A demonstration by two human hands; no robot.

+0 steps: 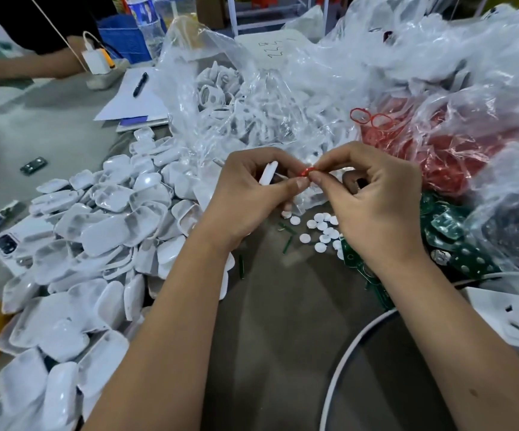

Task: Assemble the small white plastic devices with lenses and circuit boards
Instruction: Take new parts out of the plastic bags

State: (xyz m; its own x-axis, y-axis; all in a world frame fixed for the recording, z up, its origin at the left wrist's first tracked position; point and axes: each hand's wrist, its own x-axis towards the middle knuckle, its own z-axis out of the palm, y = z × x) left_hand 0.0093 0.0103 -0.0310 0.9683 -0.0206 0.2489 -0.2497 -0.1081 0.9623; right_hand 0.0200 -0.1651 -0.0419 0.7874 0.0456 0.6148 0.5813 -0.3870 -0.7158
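Hands meeting above table centre: left hand (245,194) is gripping white shell (268,172) w/ curled fingers, right hand (373,194) is pinching small red ring (307,171) at fingertips. White lens discs (321,230) & green circuit boards (447,225) are lying just below; shell pile (96,231) is sitting left.

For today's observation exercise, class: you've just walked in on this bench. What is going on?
A person is assembling small devices by hand. The left hand grips a white plastic shell, while both hands pinch a small red ring between them. A pile of white shells lies to the left, with white round discs and green circuit boards beneath and to the right of the right hand.
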